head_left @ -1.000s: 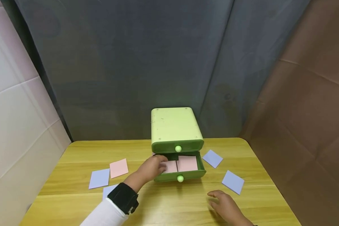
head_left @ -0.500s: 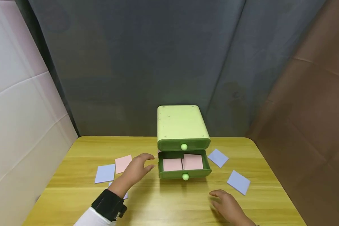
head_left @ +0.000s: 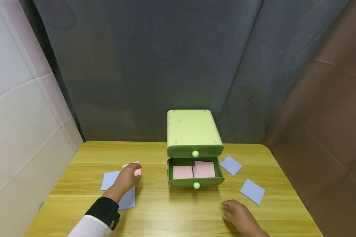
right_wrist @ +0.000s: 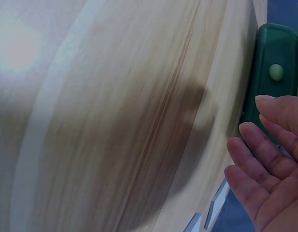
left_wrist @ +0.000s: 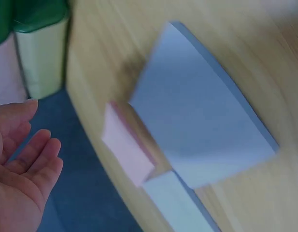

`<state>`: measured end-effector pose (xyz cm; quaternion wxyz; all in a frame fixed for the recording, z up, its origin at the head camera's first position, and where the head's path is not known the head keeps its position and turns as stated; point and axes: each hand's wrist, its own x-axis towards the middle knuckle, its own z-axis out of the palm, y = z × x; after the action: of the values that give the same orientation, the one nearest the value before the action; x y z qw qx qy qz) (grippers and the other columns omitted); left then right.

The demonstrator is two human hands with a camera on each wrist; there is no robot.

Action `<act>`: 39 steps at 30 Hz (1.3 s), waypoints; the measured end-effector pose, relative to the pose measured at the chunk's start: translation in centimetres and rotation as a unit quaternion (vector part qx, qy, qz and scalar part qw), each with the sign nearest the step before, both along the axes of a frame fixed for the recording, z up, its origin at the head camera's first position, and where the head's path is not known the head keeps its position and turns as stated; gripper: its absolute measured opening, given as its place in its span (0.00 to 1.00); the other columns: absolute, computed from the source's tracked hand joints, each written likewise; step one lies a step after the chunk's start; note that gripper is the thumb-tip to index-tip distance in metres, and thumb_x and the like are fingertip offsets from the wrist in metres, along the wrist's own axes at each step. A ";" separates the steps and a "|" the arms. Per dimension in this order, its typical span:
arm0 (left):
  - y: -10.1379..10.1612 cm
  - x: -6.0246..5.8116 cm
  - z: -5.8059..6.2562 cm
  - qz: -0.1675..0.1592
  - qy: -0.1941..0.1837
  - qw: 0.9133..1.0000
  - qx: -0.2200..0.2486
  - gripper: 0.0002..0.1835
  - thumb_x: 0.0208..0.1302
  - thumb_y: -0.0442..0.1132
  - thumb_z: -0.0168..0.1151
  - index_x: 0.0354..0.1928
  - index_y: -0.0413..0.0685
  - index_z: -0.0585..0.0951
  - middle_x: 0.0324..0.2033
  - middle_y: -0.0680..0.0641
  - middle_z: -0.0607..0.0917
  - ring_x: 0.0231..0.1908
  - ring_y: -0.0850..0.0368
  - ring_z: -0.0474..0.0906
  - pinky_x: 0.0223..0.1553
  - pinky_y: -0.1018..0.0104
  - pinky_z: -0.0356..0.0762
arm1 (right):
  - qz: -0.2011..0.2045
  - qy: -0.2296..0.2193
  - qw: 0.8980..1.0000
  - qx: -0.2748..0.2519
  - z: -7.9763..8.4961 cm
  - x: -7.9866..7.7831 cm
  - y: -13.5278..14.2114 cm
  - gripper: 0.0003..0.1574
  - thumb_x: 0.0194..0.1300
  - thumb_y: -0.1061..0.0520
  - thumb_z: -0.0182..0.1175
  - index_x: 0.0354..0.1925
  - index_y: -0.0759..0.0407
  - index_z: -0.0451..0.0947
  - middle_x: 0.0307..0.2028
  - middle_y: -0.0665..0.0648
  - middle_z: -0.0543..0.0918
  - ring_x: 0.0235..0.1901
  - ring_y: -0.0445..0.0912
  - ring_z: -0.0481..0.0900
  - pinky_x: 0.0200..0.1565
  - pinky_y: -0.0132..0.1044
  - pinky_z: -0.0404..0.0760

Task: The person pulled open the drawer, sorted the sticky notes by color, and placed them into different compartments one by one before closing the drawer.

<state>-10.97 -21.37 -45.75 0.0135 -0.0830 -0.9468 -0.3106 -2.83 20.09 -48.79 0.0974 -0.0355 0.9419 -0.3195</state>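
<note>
The pink pad (left_wrist: pixel 127 147) lies flat on the desk (head_left: pixel 178 214), left of centre in the head view, partly covered by the left hand (head_left: pixel 124 181). It shows a thin side edge, so it is probably a small stack of paper: light, a little bendy, not fragile, though its sheets might slide or crease if squeezed hard. The best hold is likely thumb and fingers on opposite edges, low against the wood. The left grip is fairly wide and holds nothing; in the left wrist view the fingers look apart from the pad. Just beside it lie two blue pads (head_left: pixel 127 199), which would handle alike. Right of centre, two pink squares (head_left: pixel 204 170) sit in the pulled-out drawer (head_left: pixel 181 183) of a green chest (head_left: pixel 194 128). At lower right, the right hand (head_left: pixel 241 217) hangs with fingers loosely bent, its grip wide and holding nothing.
</note>
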 end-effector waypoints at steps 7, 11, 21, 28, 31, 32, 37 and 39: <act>-1.5 -1.7 -1.1 0.010 -0.037 0.999 -0.023 0.23 0.54 0.22 0.62 0.54 0.28 0.74 0.54 0.29 0.77 0.57 0.32 0.71 0.58 0.43 0.71 | -0.005 -0.002 1.000 0.011 -0.2 0.0 0.1 0.18 0.56 0.64 0.68 0.47 0.62 0.81 0.47 0.57 0.82 0.51 0.59 0.78 0.48 0.52 0.80; -1.9 -2.6 -1.6 0.011 -0.051 0.998 -0.035 0.26 0.52 0.21 0.62 0.56 0.27 0.73 0.54 0.28 0.76 0.57 0.32 0.71 0.58 0.43 0.70 | -0.003 0.010 1.000 0.022 -0.3 0.0 0.2 0.18 0.55 0.64 0.68 0.46 0.62 0.82 0.46 0.57 0.83 0.51 0.60 0.78 0.50 0.54 0.79; -2.3 -4.3 -2.4 0.020 -0.072 0.995 -0.060 0.34 0.46 0.22 0.71 0.59 0.29 0.71 0.54 0.30 0.76 0.54 0.36 0.73 0.59 0.44 0.71 | -0.003 0.021 0.999 0.027 -0.8 0.0 0.5 0.18 0.53 0.64 0.70 0.45 0.62 0.82 0.46 0.58 0.83 0.50 0.59 0.79 0.52 0.54 0.77; -2.9 -4.9 -2.8 0.015 -0.077 0.993 -0.087 0.40 0.41 0.28 0.78 0.59 0.29 0.71 0.52 0.30 0.76 0.53 0.35 0.73 0.59 0.44 0.71 | 0.014 0.012 0.999 0.028 -1.3 -0.3 0.3 0.21 0.53 0.63 0.70 0.47 0.63 0.81 0.47 0.59 0.83 0.51 0.61 0.78 0.52 0.56 0.77; -3.2 -5.2 -2.9 0.010 -0.074 0.992 -0.097 0.41 0.40 0.29 0.79 0.59 0.29 0.71 0.50 0.30 0.77 0.51 0.36 0.73 0.58 0.44 0.72 | 0.031 0.031 0.998 0.038 -1.4 -0.4 0.0 0.22 0.52 0.63 0.71 0.47 0.63 0.81 0.47 0.59 0.83 0.50 0.61 0.78 0.51 0.56 0.77; -3.2 -5.3 -2.9 0.007 -0.075 0.992 -0.101 0.41 0.39 0.30 0.79 0.59 0.29 0.71 0.50 0.31 0.77 0.51 0.36 0.74 0.58 0.44 0.72 | 0.036 0.036 0.998 0.040 -1.4 -0.5 -0.1 0.22 0.52 0.63 0.71 0.47 0.63 0.81 0.47 0.60 0.82 0.50 0.61 0.78 0.51 0.57 0.77; -3.3 -5.8 -3.1 0.001 -0.093 0.991 -0.097 0.40 0.39 0.30 0.80 0.58 0.30 0.72 0.48 0.33 0.77 0.49 0.39 0.74 0.58 0.44 0.71 | 0.054 0.043 0.997 0.040 -1.4 -0.7 -0.9 0.22 0.53 0.62 0.70 0.48 0.64 0.81 0.47 0.60 0.82 0.50 0.61 0.78 0.51 0.58 0.76; -3.4 -6.0 -3.2 0.003 -0.102 0.991 -0.091 0.40 0.40 0.30 0.79 0.58 0.30 0.72 0.49 0.33 0.77 0.50 0.39 0.74 0.58 0.44 0.71 | 0.066 0.043 0.996 0.040 -1.4 -0.8 -1.3 0.22 0.53 0.62 0.70 0.48 0.64 0.80 0.48 0.61 0.81 0.49 0.61 0.78 0.51 0.58 0.77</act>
<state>-16.98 -24.72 -48.94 -0.0895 -0.0490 -0.9680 -0.2294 -3.63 18.83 -50.17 0.0793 -0.1072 0.9527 -0.2731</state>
